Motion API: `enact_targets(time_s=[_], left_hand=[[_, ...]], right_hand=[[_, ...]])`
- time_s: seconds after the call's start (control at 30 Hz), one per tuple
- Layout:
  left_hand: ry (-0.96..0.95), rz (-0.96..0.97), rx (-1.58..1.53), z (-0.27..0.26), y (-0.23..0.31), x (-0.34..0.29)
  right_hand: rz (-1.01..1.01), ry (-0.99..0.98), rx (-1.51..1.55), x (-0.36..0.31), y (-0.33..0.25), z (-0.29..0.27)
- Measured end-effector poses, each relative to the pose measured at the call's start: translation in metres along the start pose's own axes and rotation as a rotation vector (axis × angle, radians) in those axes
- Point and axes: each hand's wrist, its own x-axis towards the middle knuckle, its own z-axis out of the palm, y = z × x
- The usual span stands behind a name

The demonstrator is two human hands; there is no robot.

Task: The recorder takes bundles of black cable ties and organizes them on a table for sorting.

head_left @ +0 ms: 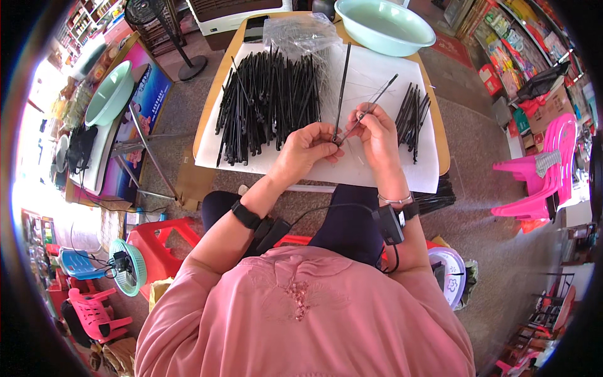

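My left hand is closed, pinching a thin black rod near its lower end; the rod stands almost upright. Beside it my right hand pinches a second slim dark rod, which slants up to the right. The lower ends of the two rods meet between my fingertips, and the fingers partly hide that spot. To the left of my hands lies a large heap of black rods, and a smaller bunch of black rods lies to the right. All of them rest on a white sheet.
Clear plastic wrapping and a pale green basin occupy the table's far side. The wooden table edge shows on the right. Pink chairs stand right, a red stool left. More black rods sit below the table's right corner.
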Motion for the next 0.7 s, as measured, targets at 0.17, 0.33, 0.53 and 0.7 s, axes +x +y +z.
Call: enact_targets(time_s=[0.17, 0.33, 0.53, 0.7], left_hand=[[-0.002, 0.009, -0.019, 0.0009, 0.0010, -0.0005], [-0.021, 0.004, 0.024, 0.0005, 0.0030, -0.0014], [-0.016, -0.008, -0.023, 0.0014, 0.0034, -0.0021], [-0.020, -0.002, -0.028, 0.0006, 0.0036, -0.0018]], right_hand=[[0.009, -0.011, 0.040, 0.0005, 0.0001, -0.0034], [0.022, 0.007, 0.011, 0.0007, -0.0006, -0.0026], [0.043, 0.027, -0.027, 0.0015, 0.0002, -0.0032], [0.029, 0.016, 0.004, 0.0014, 0.0004, -0.0039]])
